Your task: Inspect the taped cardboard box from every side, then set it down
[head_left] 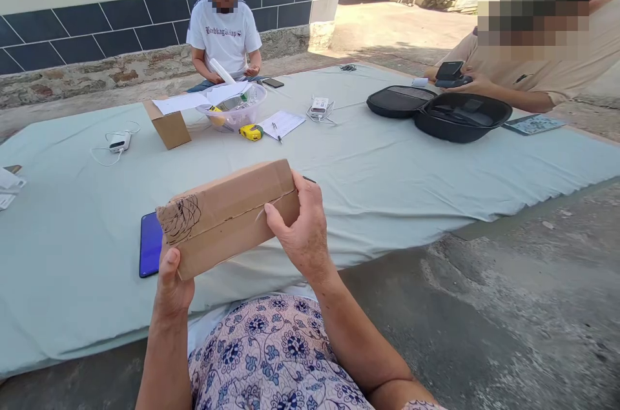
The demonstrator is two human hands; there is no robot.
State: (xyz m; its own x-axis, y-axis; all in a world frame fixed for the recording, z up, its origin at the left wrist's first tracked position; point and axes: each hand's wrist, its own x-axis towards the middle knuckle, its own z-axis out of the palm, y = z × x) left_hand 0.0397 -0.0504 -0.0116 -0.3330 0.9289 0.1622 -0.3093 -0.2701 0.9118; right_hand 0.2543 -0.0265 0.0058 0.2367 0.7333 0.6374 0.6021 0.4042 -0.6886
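Note:
A brown cardboard box (232, 219) is held up, tilted, between my two hands over the near edge of the table. Dark scribbled lines mark its left end, and a seam runs along the side facing me. My left hand (175, 281) grips the lower left corner, thumb on the front and fingers hidden behind. Around the right end is my right hand (303, 226), its thumb pressed on the seam and the other fingers mostly out of sight. Partly covered by the box, a phone with a blue screen (149, 245) lies on the cloth to the left.
On the pale cloth-covered table (411, 203) stand a second cardboard box (169, 129), a plastic basket (237, 114), a yellow tape measure (251, 132), paper with a pen (285, 123), white devices with cables (320, 106) and an open black case (460, 119). Two people sit across and at right.

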